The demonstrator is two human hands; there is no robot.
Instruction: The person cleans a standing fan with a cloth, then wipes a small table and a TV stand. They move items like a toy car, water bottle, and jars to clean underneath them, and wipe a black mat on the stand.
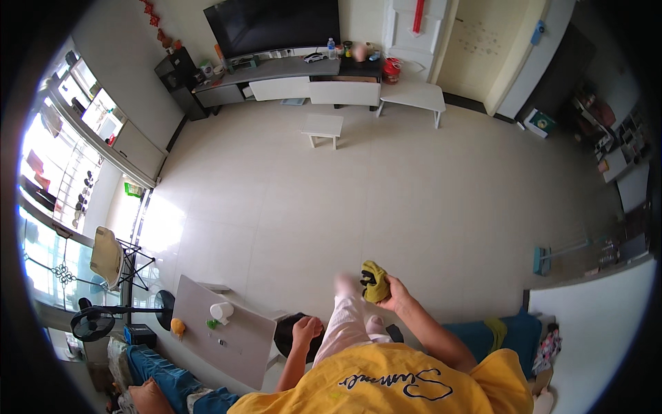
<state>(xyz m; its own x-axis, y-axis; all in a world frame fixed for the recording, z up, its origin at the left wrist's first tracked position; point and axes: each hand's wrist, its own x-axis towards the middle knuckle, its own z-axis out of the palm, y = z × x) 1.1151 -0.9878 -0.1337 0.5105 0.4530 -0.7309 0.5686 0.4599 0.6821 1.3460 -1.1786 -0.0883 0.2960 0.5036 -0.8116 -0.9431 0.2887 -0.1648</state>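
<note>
In my right hand (396,296) is a bunched yellow-green cloth (378,291) with a black part at its left side. I hold it out ahead of my body, above the tiled floor (310,207). My left hand (309,328) is curled closed, with nothing visible in it. Behind and below that hand shows a dark round object (286,336), partly covered by the hand and forearm. Between my arms, one leg in light trousers (344,323) reaches forward, its foot blurred.
To the left stands a low table (227,344) bearing a white cup-like object (222,311) and an orange toy-like item (177,326). Beyond it are a black fan (93,323) and a chair (107,257). A small white stool (322,127) stands before the TV cabinet (279,89). At right is a blue-covered seat (465,336).
</note>
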